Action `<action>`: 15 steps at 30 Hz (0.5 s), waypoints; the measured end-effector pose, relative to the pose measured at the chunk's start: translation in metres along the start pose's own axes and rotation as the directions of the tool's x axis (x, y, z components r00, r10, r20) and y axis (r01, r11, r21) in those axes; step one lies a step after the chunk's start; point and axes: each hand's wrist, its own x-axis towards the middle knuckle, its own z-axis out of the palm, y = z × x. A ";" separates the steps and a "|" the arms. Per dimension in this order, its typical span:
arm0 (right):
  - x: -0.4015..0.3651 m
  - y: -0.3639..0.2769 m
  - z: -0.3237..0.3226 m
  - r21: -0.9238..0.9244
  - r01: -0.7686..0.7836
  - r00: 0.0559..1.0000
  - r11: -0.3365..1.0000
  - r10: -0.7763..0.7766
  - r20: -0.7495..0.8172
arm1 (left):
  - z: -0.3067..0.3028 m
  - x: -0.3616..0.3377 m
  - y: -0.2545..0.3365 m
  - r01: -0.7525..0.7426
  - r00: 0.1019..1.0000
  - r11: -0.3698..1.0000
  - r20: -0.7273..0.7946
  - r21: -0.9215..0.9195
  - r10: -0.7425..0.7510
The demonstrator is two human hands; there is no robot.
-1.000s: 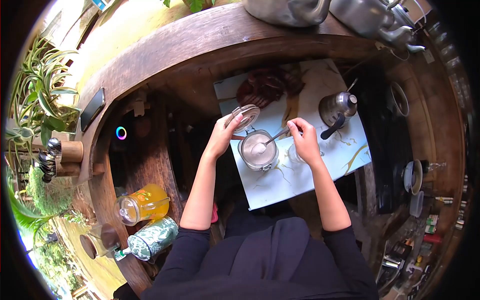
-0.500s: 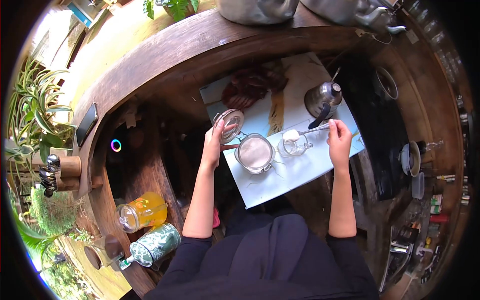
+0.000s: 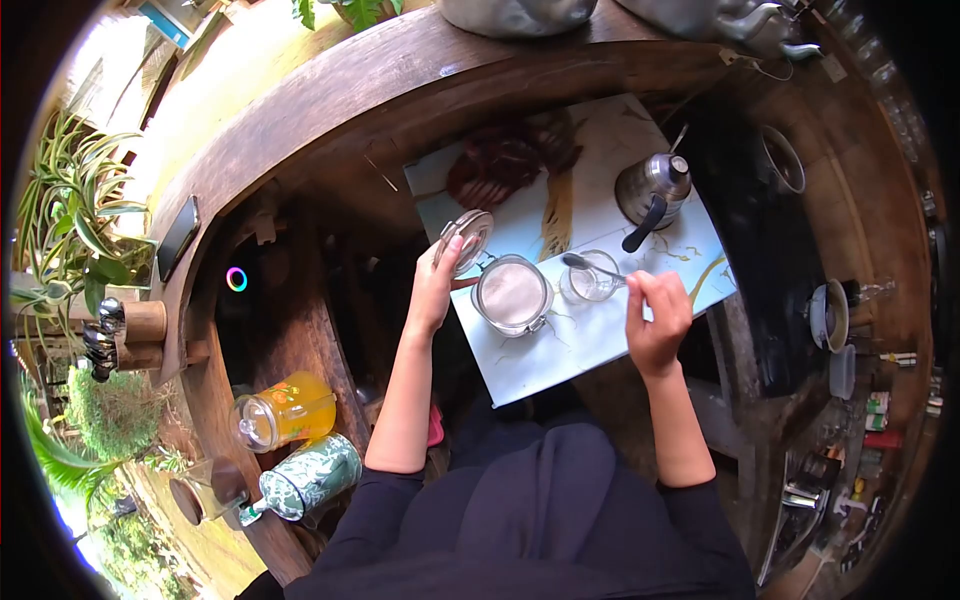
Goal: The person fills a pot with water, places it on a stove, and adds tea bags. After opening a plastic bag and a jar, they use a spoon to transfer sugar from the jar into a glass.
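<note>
My left hand [image 3: 432,292] is closed on the tilted glass lid [image 3: 475,240] of a clip-top jar [image 3: 513,296]. The jar stands open on a marble-patterned tabletop [image 3: 540,360] and holds white granules that look like sugar. My right hand [image 3: 660,322] grips a metal spoon [image 3: 592,266] by its handle. Its bowl is tipped over a small clear glass cup [image 3: 588,290] beside the jar, and no white heap shows on it. What lies inside the cup is hard to make out.
A steel gooseneck kettle [image 3: 645,195] with a dark handle stands behind the cup. Dark red cloth [image 3: 500,165] lies at the table's back. To the left are a jug of orange drink [image 3: 300,405] and a green-white patterned pitcher [image 3: 315,478]. A curved wooden counter [image 3: 330,100] surrounds the table.
My right hand has shifted down and slightly left and turned the spoon over above the cup. The white heap has left the spoon. My left hand still holds the lid.
</note>
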 end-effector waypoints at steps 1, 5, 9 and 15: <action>0.002 -0.008 0.005 0.100 0.023 0.999 0.995 -0.020 -0.031 | 0.000 -0.001 -0.001 0.002 1.000 1.000 -0.005 0.002 -0.002; -0.014 -0.031 0.052 0.164 0.084 0.963 0.983 -0.123 0.239 | 0.006 -0.004 0.000 -0.046 0.998 0.999 -0.031 0.004 0.046; -0.034 -0.030 0.083 0.069 0.099 0.927 0.993 -0.117 0.356 | 0.006 -0.008 -0.002 -0.048 0.998 0.999 -0.038 0.015 0.049; -0.043 -0.039 0.080 0.050 -0.112 0.908 0.992 0.081 0.412 | 0.007 -0.010 -0.003 -0.079 0.997 0.997 -0.022 0.027 0.080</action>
